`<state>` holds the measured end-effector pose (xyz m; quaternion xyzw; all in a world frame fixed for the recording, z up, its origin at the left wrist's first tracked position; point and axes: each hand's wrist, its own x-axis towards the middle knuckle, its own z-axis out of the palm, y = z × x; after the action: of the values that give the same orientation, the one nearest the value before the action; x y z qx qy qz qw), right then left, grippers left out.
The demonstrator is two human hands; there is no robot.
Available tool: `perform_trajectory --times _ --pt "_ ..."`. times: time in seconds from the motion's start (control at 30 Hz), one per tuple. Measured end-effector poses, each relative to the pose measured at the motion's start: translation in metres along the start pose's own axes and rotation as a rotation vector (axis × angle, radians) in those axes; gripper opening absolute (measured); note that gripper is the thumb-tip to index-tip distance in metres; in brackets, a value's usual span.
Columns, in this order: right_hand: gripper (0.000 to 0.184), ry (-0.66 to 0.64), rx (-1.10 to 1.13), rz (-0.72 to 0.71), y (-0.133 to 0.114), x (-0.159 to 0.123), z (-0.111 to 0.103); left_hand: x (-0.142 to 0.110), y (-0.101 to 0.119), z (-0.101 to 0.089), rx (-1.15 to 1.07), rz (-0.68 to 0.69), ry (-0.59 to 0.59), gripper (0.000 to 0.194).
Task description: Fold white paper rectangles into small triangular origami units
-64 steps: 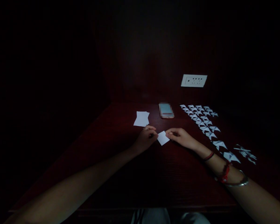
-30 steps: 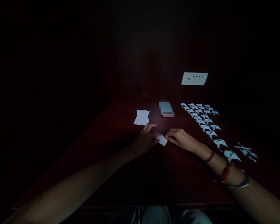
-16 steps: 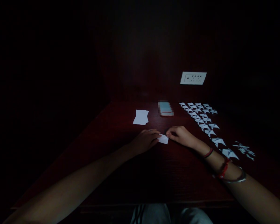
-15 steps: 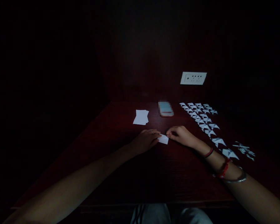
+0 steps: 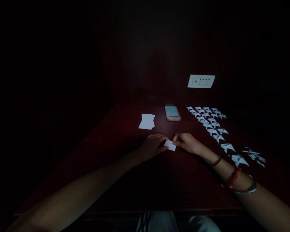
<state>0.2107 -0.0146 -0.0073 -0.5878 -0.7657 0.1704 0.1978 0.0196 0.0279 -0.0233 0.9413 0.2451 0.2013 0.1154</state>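
Observation:
A small white piece of paper (image 5: 170, 145) lies between my two hands over the dark red table (image 5: 125, 180). My left hand (image 5: 152, 147) grips its left side, thumb at the lower edge and fingers at the upper edge. From the right, my right hand (image 5: 186, 142) pinches the paper's upper right edge between thumb and curled fingers. Beyond my left hand is a stack of white paper sheets (image 5: 147, 121), slightly fanned. Folded white paper shapes (image 5: 212, 124) stand in rows to the right of my right hand.
A pixelated phone-like object (image 5: 172, 112) lies near the back wall. White paper scraps (image 5: 255, 156) are heaped at the right. A white socket plate (image 5: 201, 81) is set in the wall. The surroundings are very dark.
My left thumb has moved to the paper's lower edge, with the fingers at the upper one. My right thumb now overlaps the paper. The whole view has shifted slightly.

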Motion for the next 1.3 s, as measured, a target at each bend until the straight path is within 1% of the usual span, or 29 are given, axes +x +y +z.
perform_trajectory --times 0.17,0.33,0.5,0.63,0.8,1.03,1.17,1.3 --pt "0.015 -0.029 -0.016 0.047 -0.0015 0.0002 -0.0015 0.0013 0.003 0.0006 -0.031 -0.044 0.007 0.036" --pt "0.013 0.001 -0.025 0.038 -0.0025 -0.0005 -0.0013 0.0015 0.001 0.0044 0.0 -0.031 0.015 0.039" --pt "0.012 0.009 -0.025 0.03 -0.0024 -0.0002 -0.0001 0.0019 -0.0009 0.0066 0.006 -0.016 0.023 0.037" --pt "0.011 -0.018 -0.032 0.043 -0.0031 0.0012 -0.0011 0.0027 -0.0007 0.0061 0.002 -0.011 0.028 0.033" --pt "0.012 -0.041 -0.056 0.057 -0.0044 0.0022 -0.0018 0.0027 -0.0002 0.0055 0.005 -0.019 0.018 0.033" --pt "0.015 -0.052 -0.063 0.032 -0.0039 0.002 -0.0022 0.0024 -0.0001 0.0046 0.005 -0.024 0.007 0.035" --pt "0.016 -0.058 -0.071 -0.008 -0.004 0.0018 -0.0043 0.0017 0.0021 0.0032 0.015 -0.018 0.008 0.038" --pt "0.016 -0.063 -0.084 -0.032 -0.0014 0.0043 -0.0048 0.0012 0.003 0.0036 0.044 0.008 0.002 0.035"
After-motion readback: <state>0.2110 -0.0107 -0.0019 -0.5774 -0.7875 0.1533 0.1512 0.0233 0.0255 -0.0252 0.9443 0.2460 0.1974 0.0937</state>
